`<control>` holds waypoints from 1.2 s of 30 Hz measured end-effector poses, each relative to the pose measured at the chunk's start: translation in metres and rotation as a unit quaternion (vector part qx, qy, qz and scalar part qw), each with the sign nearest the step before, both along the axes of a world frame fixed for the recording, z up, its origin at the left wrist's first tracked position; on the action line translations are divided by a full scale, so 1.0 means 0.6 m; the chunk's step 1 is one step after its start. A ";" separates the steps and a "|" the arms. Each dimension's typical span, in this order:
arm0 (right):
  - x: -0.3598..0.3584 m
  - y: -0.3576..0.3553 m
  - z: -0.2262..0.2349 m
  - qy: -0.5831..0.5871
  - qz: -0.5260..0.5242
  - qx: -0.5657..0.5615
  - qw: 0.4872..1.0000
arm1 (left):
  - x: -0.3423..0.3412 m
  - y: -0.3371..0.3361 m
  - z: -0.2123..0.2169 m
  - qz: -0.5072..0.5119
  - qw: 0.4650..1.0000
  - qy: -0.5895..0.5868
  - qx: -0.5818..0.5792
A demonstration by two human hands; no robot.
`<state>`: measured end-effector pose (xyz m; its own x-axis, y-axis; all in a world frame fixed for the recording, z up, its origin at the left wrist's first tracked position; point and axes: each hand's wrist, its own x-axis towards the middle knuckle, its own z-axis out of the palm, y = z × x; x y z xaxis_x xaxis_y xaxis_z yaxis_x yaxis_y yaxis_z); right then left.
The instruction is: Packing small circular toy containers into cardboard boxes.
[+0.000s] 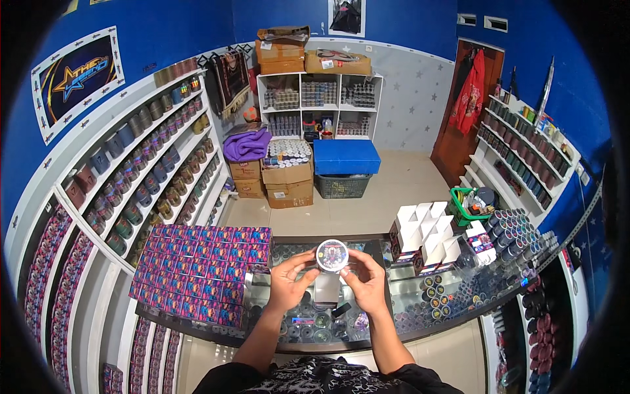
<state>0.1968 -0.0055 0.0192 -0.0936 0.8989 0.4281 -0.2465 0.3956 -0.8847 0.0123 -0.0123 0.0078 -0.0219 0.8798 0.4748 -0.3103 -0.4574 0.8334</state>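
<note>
Blue walls and white shelving close in a small shop room, with rows of round tins lining the shelves (154, 154) on the person's left and more tins on the racks to the right. Straight ahead across the pale floor stand a white cubby unit (319, 105), stacked cardboard boxes (287, 177) and a blue crate lid (346, 156) over a dark basket.

Close to the person runs a glass-topped table (367, 315) with tins visible under the glass. On its left part lies a wide block of purple patterned boxes (203, 269); on its right part stand open white cartons (426, 233) and a cluster of dark tins (512, 230).

Both hands are raised over the middle of the table. The left hand (289, 281) and the right hand (365, 282) pinch a small round tin (332, 255) between fingertips and thumbs, its printed lid facing up toward the camera. The tin is held in the air above the glass, not resting on it. Beneath it, between the hands, sits a small grey box (326, 289).
</note>
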 end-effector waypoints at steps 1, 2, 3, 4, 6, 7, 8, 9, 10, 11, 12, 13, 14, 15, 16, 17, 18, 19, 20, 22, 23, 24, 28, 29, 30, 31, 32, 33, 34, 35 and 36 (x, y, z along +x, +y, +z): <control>-0.001 0.006 0.003 -0.008 -0.009 -0.001 1.000 | -0.001 0.008 0.002 0.000 1.000 0.000 -0.003; -0.003 0.012 0.005 -0.016 -0.016 -0.002 1.000 | -0.003 0.018 0.003 0.000 1.000 0.009 0.001; -0.003 0.026 -0.005 0.005 -0.011 -0.009 1.000 | -0.003 0.028 0.003 -0.003 1.000 0.018 0.005; -0.004 0.034 0.001 0.003 -0.016 -0.009 1.000 | -0.005 0.036 0.007 0.017 0.999 0.044 0.002; -0.005 0.051 0.009 0.001 -0.025 -0.001 1.000 | -0.005 0.063 0.010 0.009 0.999 0.045 -0.003; -0.006 0.054 0.013 0.001 -0.025 -0.002 1.000 | -0.005 0.071 0.010 0.007 0.999 0.051 -0.012; -0.008 0.055 0.017 0.022 -0.012 -0.016 1.000 | -0.005 0.072 0.009 0.007 0.999 0.051 -0.013; -0.010 0.056 0.019 0.042 -0.001 -0.030 0.999 | -0.003 0.074 0.010 0.003 0.999 0.039 -0.021; -0.012 0.057 0.021 0.047 -0.005 -0.025 0.999 | -0.002 0.076 0.010 -0.001 0.999 0.028 -0.028; -0.013 0.061 0.020 0.047 -0.007 -0.026 0.999 | -0.002 0.078 0.012 -0.003 0.999 0.029 -0.029; -0.013 0.061 0.018 0.051 0.000 -0.025 0.998 | -0.002 0.077 0.012 -0.005 0.999 0.017 -0.027; -0.013 0.061 0.017 0.055 0.007 -0.025 0.998 | -0.003 0.076 0.012 -0.008 1.000 0.005 -0.025; -0.015 0.060 0.017 0.056 0.005 -0.027 0.998 | -0.004 0.073 0.016 -0.010 1.000 0.005 -0.027; -0.018 0.059 0.020 0.060 0.002 -0.028 0.998 | -0.007 0.069 0.023 -0.008 1.000 0.012 -0.025; -0.019 0.057 0.023 0.065 -0.001 -0.029 0.997 | -0.010 0.066 0.027 -0.006 1.000 0.019 -0.023; -0.017 0.053 0.024 0.065 -0.002 -0.030 0.997 | -0.011 0.065 0.026 -0.007 1.000 0.019 -0.024; -0.017 0.052 0.026 0.065 -0.002 -0.034 0.997 | -0.014 0.066 0.025 -0.007 0.999 0.033 -0.017; -0.017 0.051 0.027 0.065 -0.003 -0.038 0.997 | -0.016 0.067 0.024 -0.007 0.999 0.047 -0.010; -0.019 0.049 0.028 0.065 -0.002 -0.038 0.997 | -0.019 0.066 0.023 -0.006 0.999 0.046 -0.011; -0.024 0.046 0.031 0.096 -0.012 -0.085 0.992 | -0.020 0.065 0.022 -0.043 0.994 0.100 0.003; -0.026 0.046 0.030 0.096 -0.012 -0.085 0.992 | -0.017 0.063 0.022 -0.043 0.994 0.099 0.003; -0.028 0.048 0.028 0.091 -0.014 -0.089 0.992 | -0.012 0.061 0.022 -0.052 0.996 0.069 -0.008; -0.030 0.046 0.020 0.079 -0.014 -0.058 0.995 | -0.015 0.057 0.020 -0.060 0.997 0.039 -0.009; -0.029 0.047 0.018 0.078 -0.014 -0.058 0.995 | -0.016 0.055 0.020 -0.061 0.997 0.040 0.002; -0.026 0.048 0.015 0.080 -0.006 -0.027 0.996 | -0.014 0.053 0.025 -0.062 0.997 0.040 0.002; -0.024 0.048 0.013 0.081 0.003 0.003 0.997 | -0.011 0.050 0.031 -0.057 0.998 0.032 0.017; -0.022 0.046 0.013 0.081 0.003 0.003 0.997 | -0.008 0.048 0.036 -0.052 0.998 0.024 0.032; -0.021 0.045 0.011 0.095 0.012 -0.009 0.995 | -0.007 0.047 0.037 -0.052 0.998 0.024 0.032; -0.022 0.044 0.013 0.109 0.021 -0.022 0.994 | -0.006 0.045 0.036 -0.053 0.998 0.010 0.030; -0.025 0.041 0.018 0.109 0.022 -0.022 0.994 | -0.006 0.044 0.035 -0.053 0.998 -0.003 0.029; -0.033 0.033 0.032 0.154 0.036 -0.026 0.987 | -0.006 0.042 0.033 -0.053 0.998 -0.003 0.030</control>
